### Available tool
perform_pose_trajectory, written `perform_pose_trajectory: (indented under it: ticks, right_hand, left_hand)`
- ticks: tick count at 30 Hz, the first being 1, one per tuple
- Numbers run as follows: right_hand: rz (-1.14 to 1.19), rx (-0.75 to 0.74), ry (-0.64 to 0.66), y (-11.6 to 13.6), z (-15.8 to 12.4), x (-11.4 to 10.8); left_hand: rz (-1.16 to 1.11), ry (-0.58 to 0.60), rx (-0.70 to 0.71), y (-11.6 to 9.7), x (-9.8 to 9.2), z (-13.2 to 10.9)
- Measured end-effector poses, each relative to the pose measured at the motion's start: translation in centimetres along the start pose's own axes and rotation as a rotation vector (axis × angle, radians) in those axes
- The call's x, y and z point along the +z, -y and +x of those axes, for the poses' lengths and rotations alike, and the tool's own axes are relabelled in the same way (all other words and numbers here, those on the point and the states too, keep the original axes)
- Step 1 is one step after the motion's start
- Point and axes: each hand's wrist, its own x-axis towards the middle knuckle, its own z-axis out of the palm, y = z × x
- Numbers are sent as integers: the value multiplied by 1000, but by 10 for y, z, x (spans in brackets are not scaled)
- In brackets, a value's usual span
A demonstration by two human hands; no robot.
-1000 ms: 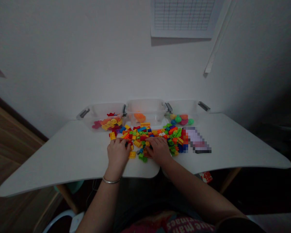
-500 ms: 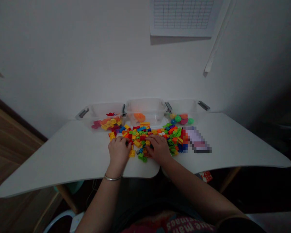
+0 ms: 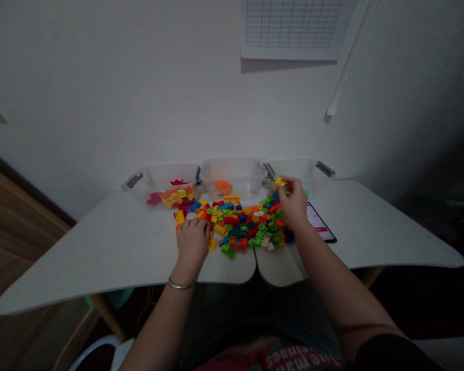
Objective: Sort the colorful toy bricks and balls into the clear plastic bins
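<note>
My right hand (image 3: 293,203) is raised at the front of the right clear bin (image 3: 303,167), its thumb and fingers pinching a small yellow toy piece (image 3: 280,181). At the left edge of a pile of colourful toy building blocks (image 3: 237,233) lies my left hand (image 3: 193,237), with a silver bangle on the wrist. Its fingers are curled in. Some red shows beside the fingertips, but whether they grip it is hidden. Close to that hand are a yellow block (image 3: 179,217) and another yellow block (image 3: 212,244).
The left clear bin (image 3: 150,178) holds red, orange and yellow pieces. Inside the middle bin (image 3: 232,167) sits an orange piece (image 3: 223,186). A phone (image 3: 317,221) with a lit screen lies right of the pile. The white tabletop (image 3: 112,247) has a notch at its front.
My right hand has moved from the middle of the pile up and right to the right bin, carrying a yellow piece. My left hand has barely moved.
</note>
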Motion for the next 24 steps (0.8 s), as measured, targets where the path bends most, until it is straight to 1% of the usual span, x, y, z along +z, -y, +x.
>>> perform_pose_trajectory:
  ticks: [3,6,9,14,17,20,24]
  right_hand:
    - [-89,33,-42,-25,27,-7]
    - [-159,-29,-59,-46,43,-9]
    - [-249,-79,-13,-58,52,-6]
    - [-453,-106,108,-61,53,0]
    - [-510,-125,157,-61,50,1]
    - [-504,-145,189,-60,47,-1]
    - [-395,-169,134,-52,44,-4]
  left_hand:
    - [8,-29,-7,1,1,-1]
    - [15,-41,-15,1,1,-2]
    - [20,-41,-4,0,0,-2]
    - [3,-12,-4,0,1,-1]
    - [-10,-23,-20,2,3,-1]
    - [-20,-32,-19,2,3,-1]
    - [-16,-38,-19,2,3,-2]
